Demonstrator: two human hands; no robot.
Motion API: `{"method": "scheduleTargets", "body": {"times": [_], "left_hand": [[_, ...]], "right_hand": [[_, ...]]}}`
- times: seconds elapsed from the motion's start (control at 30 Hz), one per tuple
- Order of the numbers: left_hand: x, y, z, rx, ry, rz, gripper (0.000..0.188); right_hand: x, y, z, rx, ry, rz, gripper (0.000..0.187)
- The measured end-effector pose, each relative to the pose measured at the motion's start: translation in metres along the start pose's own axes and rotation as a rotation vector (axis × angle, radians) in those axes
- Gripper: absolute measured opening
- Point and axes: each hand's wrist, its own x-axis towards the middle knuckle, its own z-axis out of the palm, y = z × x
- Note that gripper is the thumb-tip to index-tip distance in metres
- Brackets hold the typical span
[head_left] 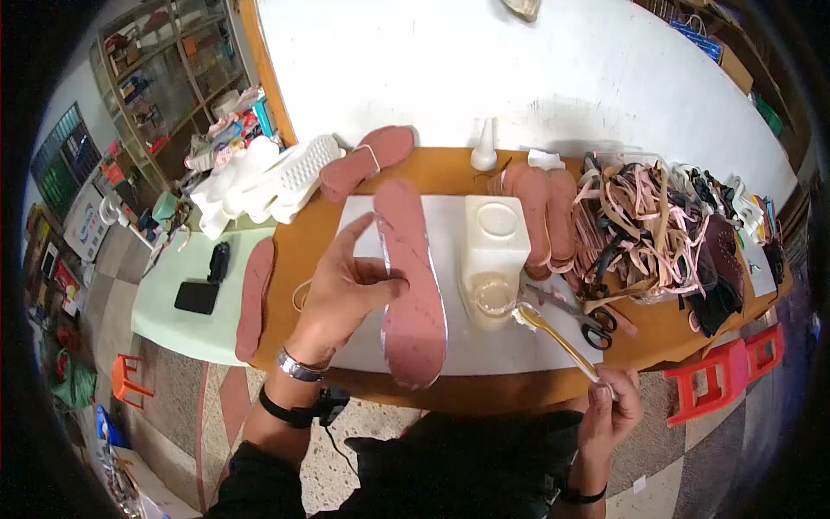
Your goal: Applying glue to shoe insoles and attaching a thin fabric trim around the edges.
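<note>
My left hand (346, 285) pinches a pinkish-red shoe insole (411, 303) between thumb and fingers, holding it upright over the white sheet (359, 346). Whitish smears run along the insole's edges. In my right hand (609, 411) is a yellow-handled toothbrush (562, 342), its bristles coated with white stuff. The brush head is close to the open, round front part of a cream plastic container (497, 233). Black-handled scissors (596, 329) lie right of the container, near the brush.
Bundled insoles (367, 162) lie at the back, beside white shoe soles (268, 182). A single insole (256, 298) and a black phone (196, 297) are at the left. Tangled straps (648, 225) fill the right side. A red stool (709, 381) stands beyond the table's right front edge.
</note>
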Motion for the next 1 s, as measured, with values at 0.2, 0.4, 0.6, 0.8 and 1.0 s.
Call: {"method": "scheduleTargets", "body": {"times": [0.2, 0.4, 0.6, 0.8, 1.0], "left_hand": [[-0.025, -0.010, 0.003, -0.054, -0.234, -0.294, 0.094], [-0.040, -0.013, 0.002, 0.024, -0.376, -0.398, 0.095], [-0.048, -0.016, 0.003, -0.043, -0.440, -0.440, 0.096], [-0.051, -0.022, 0.002, -0.055, -0.502, -0.482, 0.094], [-0.052, -0.022, 0.004, -0.019, -0.476, -0.456, 0.093]], "right_hand": [[0.007, -0.007, 0.005, 0.002, -0.214, -0.086, 0.015], [0.005, -0.008, 0.011, 0.028, -0.281, -0.091, 0.014], [0.005, 0.001, 0.015, 0.034, -0.275, -0.087, 0.014], [0.010, 0.009, 0.017, 0.022, -0.129, -0.001, 0.015], [0.009, 0.006, 0.010, 0.019, -0.288, -0.022, 0.016]]}}
